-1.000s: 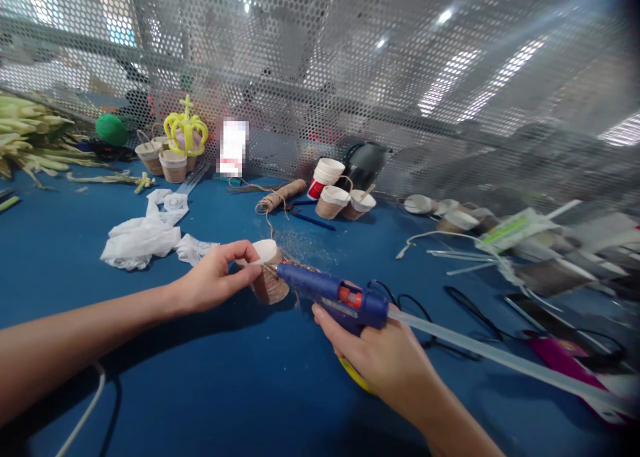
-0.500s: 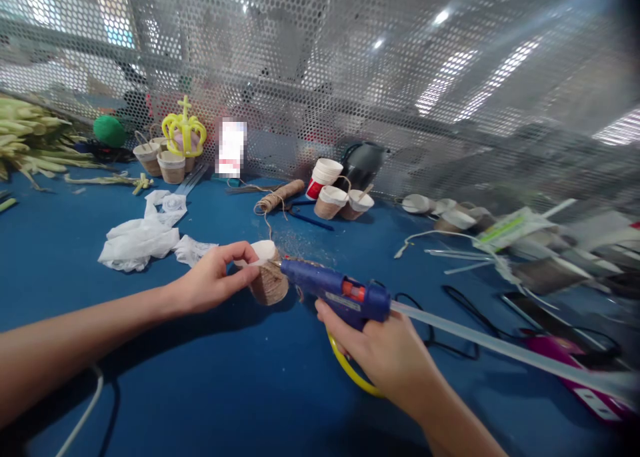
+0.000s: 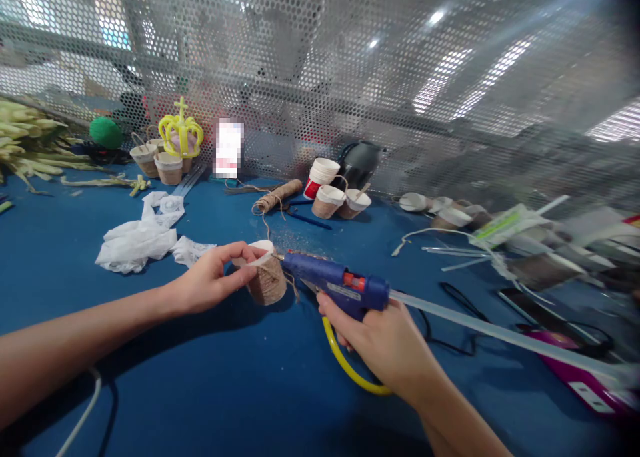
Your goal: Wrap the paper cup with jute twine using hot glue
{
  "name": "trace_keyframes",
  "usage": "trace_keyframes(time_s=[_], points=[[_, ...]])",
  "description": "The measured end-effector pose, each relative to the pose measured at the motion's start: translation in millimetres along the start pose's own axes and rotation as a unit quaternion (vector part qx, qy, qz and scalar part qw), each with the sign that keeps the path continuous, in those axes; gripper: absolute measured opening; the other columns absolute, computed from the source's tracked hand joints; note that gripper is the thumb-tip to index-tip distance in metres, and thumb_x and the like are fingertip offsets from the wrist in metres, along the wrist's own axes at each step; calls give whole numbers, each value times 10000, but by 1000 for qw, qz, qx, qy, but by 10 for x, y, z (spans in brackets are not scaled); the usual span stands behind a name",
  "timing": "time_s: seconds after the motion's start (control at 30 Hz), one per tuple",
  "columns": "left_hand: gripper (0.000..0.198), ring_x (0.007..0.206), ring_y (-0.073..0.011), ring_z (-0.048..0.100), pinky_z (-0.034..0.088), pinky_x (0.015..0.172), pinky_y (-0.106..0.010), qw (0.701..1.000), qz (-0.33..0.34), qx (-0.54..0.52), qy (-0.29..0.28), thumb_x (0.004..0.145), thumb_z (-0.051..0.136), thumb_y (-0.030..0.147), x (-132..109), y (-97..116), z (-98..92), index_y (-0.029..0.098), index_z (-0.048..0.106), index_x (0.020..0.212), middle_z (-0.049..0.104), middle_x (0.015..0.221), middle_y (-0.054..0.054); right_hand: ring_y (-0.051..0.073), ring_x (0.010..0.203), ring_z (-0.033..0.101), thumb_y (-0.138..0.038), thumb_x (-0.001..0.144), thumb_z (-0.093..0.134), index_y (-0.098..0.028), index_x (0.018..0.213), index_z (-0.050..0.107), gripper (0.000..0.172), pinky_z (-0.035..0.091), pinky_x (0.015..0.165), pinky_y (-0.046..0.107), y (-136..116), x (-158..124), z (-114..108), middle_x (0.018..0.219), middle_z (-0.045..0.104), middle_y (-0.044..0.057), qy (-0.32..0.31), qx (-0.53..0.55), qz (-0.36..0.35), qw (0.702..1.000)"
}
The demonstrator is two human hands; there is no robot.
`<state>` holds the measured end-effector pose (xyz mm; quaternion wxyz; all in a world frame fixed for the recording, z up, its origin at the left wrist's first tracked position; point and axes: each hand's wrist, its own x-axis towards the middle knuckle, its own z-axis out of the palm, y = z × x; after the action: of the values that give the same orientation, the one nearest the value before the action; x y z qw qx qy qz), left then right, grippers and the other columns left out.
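Observation:
My left hand (image 3: 220, 277) pinches the white rim of a paper cup (image 3: 267, 280) whose side is wound with brown twine. The cup leans over with its base toward me. In my right hand (image 3: 383, 344) is a blue hot glue gun (image 3: 333, 280), its metal nozzle at the cup's right side near the rim. A long clear glue stick (image 3: 480, 324) sticks out of the gun's back. From the cup a strand of twine runs up to a twine roll (image 3: 280, 196). Whether the nozzle touches the cup, I cannot tell.
Crumpled white cloth (image 3: 135, 244) lies left of the cup. Behind stand twine-wrapped cups (image 3: 329, 202), a stack of paper cups (image 3: 323, 174) and a yellow pipe-cleaner crown (image 3: 181, 134). At right are a purple power strip (image 3: 575, 370) and a phone (image 3: 540, 317). A perforated metal screen (image 3: 300, 77) borders the table.
The glue gun's nozzle has shifted slightly up and left, nearer the cup's rim. A loose twine end now shows at the cup's right side. My left hand keeps its hold.

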<state>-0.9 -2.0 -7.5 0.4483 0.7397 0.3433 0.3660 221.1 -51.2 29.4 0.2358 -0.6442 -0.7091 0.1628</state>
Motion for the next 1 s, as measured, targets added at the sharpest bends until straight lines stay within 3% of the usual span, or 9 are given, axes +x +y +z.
trace_keyframes(time_s=[0.3,0.57,1.0], points=[[157,997,-201,540,399,865,-332,1000,-1,1,10,825,452,291,1,1,3,152,473,755,617,1025,-94,146,299,515,-367,711,510,-206,538,535,237,372,290,236,-64,-42,-7,363,542,-11,-29,44,43,998],[157,940,-189,544,406,830,-320,1000,1,-13,2,828,448,288,1,0,7,150,469,755,604,1031,-94,154,363,543,-377,697,513,-195,557,529,230,446,384,252,-82,-16,-23,373,526,-8,-29,74,75,994],[163,936,-177,548,409,848,-312,1000,2,0,2,836,439,292,-2,11,6,160,466,743,624,949,-73,145,364,525,-424,737,483,-192,572,537,289,447,393,256,-16,-48,33,401,539,1,-48,73,51,995]])
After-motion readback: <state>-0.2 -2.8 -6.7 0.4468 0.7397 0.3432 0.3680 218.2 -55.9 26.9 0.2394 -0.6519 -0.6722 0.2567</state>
